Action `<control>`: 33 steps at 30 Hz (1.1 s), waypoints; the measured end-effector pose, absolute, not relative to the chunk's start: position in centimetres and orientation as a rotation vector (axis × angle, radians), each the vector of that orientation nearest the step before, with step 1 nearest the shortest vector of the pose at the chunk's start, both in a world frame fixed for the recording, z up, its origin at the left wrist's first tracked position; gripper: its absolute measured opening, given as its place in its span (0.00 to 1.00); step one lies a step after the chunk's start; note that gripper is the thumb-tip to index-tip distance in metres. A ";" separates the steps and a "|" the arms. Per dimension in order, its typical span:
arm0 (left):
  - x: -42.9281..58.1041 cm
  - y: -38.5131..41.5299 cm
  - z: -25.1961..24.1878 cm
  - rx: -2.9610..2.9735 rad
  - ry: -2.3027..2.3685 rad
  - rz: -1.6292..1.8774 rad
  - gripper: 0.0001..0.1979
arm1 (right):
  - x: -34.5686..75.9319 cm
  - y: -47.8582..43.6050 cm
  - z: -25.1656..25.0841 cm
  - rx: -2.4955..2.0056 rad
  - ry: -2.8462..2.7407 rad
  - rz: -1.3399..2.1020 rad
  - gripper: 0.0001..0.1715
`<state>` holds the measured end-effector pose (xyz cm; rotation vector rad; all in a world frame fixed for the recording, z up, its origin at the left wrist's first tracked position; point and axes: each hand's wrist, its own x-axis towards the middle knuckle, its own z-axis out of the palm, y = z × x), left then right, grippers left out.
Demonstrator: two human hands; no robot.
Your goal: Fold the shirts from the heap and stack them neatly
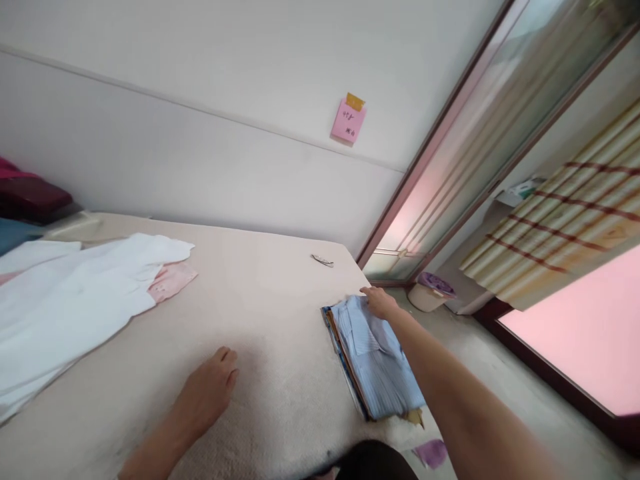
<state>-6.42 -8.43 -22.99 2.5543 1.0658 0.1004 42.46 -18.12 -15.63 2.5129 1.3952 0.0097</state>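
My right hand (381, 303) reaches out to the right of centre and lies on the far end of a folded light-blue striped shirt (373, 360). The fingers are stretched flat over the cloth rather than curled round it, so nothing is gripped. That shirt sits on top of a thin stack of folded things (345, 363) at the right edge of the cream bed (280, 300). My left hand (210, 390), low and left of centre, rests palm down on the bare bed with its fingers loosely together and holds nothing. It is well apart from the shirt. At the left of the frame a white garment (75, 300) lies spread out, with a pink one (170, 280) showing from beneath its far edge.
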 end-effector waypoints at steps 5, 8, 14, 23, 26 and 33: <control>-6.8 -7.6 -22.8 2.543 1.109 0.115 0.09 | 42.5 -17.5 -15.8 2.506 1.397 0.063 0.14; -7.0 -7.0 -22.8 2.560 1.113 0.140 0.08 | 42.1 -18.3 -15.2 2.531 1.425 0.195 0.14; -6.9 -7.1 -22.5 2.572 1.097 0.170 0.08 | 40.8 -21.9 -12.6 2.561 1.475 0.376 0.14; -6.9 -7.4 -22.7 2.587 1.066 0.073 0.10 | 37.6 -27.7 -13.0 2.569 1.462 0.293 0.10; -6.9 -7.3 -22.8 2.579 1.060 0.068 0.10 | 36.6 -29.5 -13.2 2.520 1.501 0.178 0.09; -6.6 -8.0 -22.1 2.602 1.033 0.086 0.09 | 35.1 -27.4 -8.7 2.466 1.396 0.101 0.13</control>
